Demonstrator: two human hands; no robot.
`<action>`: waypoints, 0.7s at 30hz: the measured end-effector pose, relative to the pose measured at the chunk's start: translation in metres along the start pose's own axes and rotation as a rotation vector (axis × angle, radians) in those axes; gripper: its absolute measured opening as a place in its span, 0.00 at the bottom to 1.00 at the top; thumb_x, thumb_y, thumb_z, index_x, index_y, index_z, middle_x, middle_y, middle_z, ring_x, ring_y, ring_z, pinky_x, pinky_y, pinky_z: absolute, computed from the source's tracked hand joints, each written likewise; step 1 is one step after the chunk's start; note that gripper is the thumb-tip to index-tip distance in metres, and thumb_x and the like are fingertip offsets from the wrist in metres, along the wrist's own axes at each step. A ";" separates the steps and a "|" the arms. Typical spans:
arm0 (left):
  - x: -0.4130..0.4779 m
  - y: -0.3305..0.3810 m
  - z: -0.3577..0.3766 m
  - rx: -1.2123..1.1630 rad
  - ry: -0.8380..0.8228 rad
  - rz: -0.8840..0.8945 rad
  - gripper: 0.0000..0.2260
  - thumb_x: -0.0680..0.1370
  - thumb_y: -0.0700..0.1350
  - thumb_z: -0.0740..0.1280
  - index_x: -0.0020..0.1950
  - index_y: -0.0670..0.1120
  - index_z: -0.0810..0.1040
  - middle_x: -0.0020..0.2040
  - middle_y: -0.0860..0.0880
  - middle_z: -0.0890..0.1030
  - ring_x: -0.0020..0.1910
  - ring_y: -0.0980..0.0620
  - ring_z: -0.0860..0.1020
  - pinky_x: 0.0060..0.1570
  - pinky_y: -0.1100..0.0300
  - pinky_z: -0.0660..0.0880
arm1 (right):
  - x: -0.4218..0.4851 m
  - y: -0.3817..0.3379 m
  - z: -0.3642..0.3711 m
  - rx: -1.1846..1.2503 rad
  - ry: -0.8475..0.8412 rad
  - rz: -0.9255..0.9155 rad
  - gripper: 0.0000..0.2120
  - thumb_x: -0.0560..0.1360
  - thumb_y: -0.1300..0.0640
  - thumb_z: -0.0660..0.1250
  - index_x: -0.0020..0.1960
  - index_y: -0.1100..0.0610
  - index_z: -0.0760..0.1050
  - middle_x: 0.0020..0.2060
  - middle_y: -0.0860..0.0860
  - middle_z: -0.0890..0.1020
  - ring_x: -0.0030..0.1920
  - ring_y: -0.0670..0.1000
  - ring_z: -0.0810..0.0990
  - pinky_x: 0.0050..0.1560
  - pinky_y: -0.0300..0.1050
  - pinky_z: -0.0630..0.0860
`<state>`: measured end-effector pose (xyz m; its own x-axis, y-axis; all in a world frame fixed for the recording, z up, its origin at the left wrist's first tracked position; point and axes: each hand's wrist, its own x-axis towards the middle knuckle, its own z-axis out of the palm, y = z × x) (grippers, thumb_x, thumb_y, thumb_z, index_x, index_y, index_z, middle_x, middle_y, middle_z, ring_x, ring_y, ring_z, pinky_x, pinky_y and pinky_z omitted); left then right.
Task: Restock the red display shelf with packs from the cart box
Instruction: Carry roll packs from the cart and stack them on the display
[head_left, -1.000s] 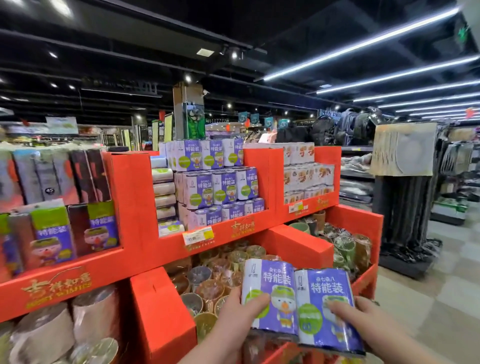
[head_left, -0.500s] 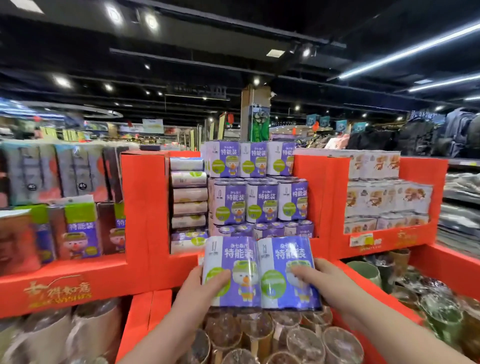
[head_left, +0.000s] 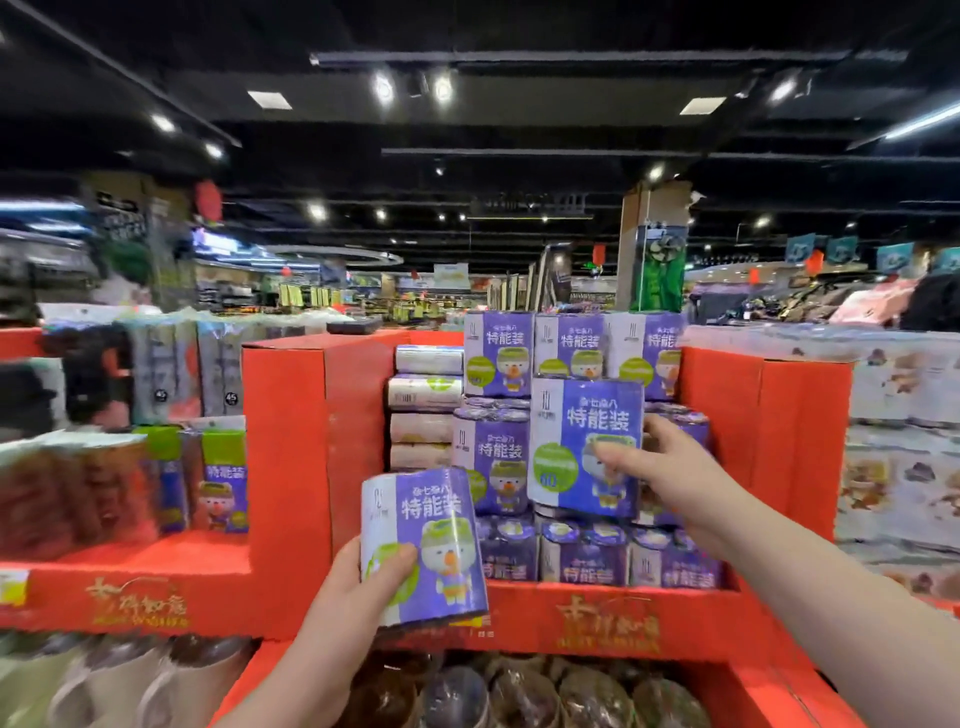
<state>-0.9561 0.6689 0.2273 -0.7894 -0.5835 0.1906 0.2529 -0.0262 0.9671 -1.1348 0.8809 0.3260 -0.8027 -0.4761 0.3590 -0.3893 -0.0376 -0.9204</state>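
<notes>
Seemingly light and film-slick, purple pack is gripped low by left hand, second pack edgewise by right hand.

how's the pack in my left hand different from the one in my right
Left-hand pack is tilted and low, before the front lip of the red shelf; right-hand pack is upright and higher, in front of the stacked packs. Left hand grips its pack from below; right hand holds its by the side. Same purple design.
</notes>
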 end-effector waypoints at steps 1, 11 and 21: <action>0.004 0.002 -0.001 0.005 0.021 0.009 0.18 0.73 0.47 0.73 0.60 0.45 0.76 0.51 0.45 0.85 0.50 0.45 0.83 0.52 0.48 0.78 | 0.012 -0.005 0.000 0.008 0.000 -0.015 0.15 0.70 0.61 0.74 0.54 0.60 0.75 0.41 0.54 0.83 0.38 0.50 0.80 0.43 0.42 0.76; 0.027 0.016 -0.015 0.026 0.056 0.028 0.17 0.72 0.49 0.74 0.58 0.50 0.75 0.51 0.49 0.85 0.51 0.48 0.83 0.55 0.48 0.77 | 0.095 -0.047 0.034 -0.098 -0.007 -0.090 0.10 0.75 0.63 0.69 0.55 0.61 0.72 0.38 0.54 0.79 0.25 0.40 0.77 0.23 0.31 0.69; 0.049 0.018 -0.042 0.044 0.069 0.029 0.36 0.54 0.59 0.74 0.59 0.49 0.75 0.52 0.47 0.84 0.52 0.46 0.82 0.60 0.44 0.75 | 0.144 -0.037 0.072 -0.148 0.004 0.034 0.17 0.73 0.59 0.72 0.59 0.60 0.71 0.43 0.53 0.79 0.38 0.48 0.75 0.33 0.38 0.70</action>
<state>-0.9670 0.6052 0.2467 -0.7415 -0.6377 0.2086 0.2495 0.0265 0.9680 -1.2035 0.7502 0.4007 -0.8182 -0.4715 0.3290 -0.4239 0.1082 -0.8992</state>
